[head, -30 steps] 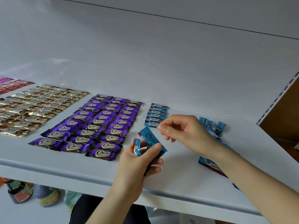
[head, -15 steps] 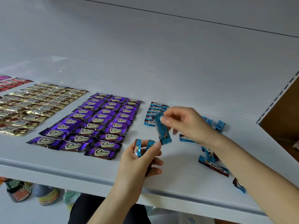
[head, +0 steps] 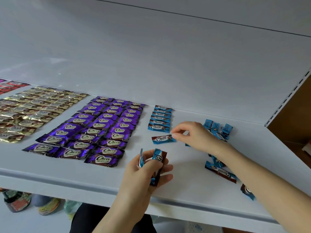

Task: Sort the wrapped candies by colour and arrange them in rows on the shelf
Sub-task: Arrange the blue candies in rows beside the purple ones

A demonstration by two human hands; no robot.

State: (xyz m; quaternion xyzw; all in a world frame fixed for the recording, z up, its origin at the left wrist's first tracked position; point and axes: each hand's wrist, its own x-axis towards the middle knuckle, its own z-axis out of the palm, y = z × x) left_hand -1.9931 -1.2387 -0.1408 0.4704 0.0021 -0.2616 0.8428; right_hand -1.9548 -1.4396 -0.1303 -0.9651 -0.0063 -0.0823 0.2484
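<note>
– Between the two grips, what lies on the shelf (head: 185,187)?

– One blue candy (head: 162,139), flat, label up, lying lengthwise from left to right. The right hand (head: 196,137) has a narrow grip. Thumb and forefinger pinch the wrapper's right tip, and the other fingers are curled above.

– And the other grip?

– The left hand (head: 143,175) holds a few more blue ones. That's the held bunch (head: 158,155), standing upright in its curled fingers with the wrapper ends poking up past the thumb. This grip is to the left of the right one and closer to the shelf's front edge.

– Where is the row?

– The blue row (head: 159,118) sits just beyond the pinched candy, farther back than either grip. It's about six pieces, one behind another toward the rear wall. The pinched one lies just in front of the nearest piece, apart from it.

– What's right of the right grip?

– Loose blue candies (head: 220,172), scattered. Some are by the forearm, some beyond the wrist toward the back.

– And left of the left grip?

– The purple candies (head: 101,130) are in three columns. Farther left are the gold candies (head: 33,110), then a few red candies (head: 11,85) at the edge of view. Shoes (head: 18,199) stand on the floor below the shelf.
</note>
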